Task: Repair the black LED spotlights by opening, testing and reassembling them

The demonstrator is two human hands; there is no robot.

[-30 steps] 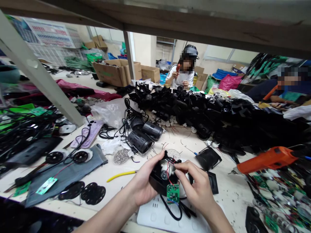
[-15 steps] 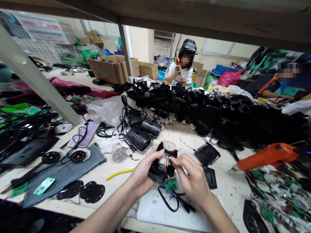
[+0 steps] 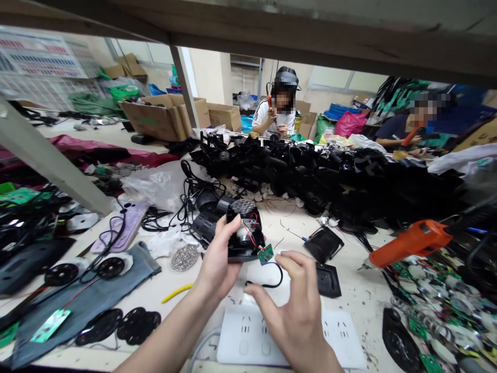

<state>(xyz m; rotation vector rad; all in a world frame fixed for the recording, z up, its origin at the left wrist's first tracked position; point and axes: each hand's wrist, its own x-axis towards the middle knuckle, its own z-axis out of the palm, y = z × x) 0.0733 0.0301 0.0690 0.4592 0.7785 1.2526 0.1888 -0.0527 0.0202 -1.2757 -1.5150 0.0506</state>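
Note:
My left hand [image 3: 217, 261] grips a black lamp housing [image 3: 243, 235] raised above the bench, its LED disc facing away from me. A small green circuit board [image 3: 266, 254] dangles from it on red wires, with a black cable [image 3: 267, 282] looping below. My right hand [image 3: 297, 305] hovers just under and right of the housing with fingers spread and nothing in them. Under both hands lies a white power strip [image 3: 252, 336].
An orange glue gun [image 3: 411, 242] rests at right, above green boards and lenses [image 3: 435, 295]. A heap of black housings [image 3: 330, 176] fills the middle. Black lids [image 3: 324, 243], yellow-handled pliers [image 3: 176, 292], a grey cloth [image 3: 89, 295] and black discs lie around. Two people sit opposite.
My left hand lifted the housing up and to the left. My right hand let go of the wires and board and now hangs open below it.

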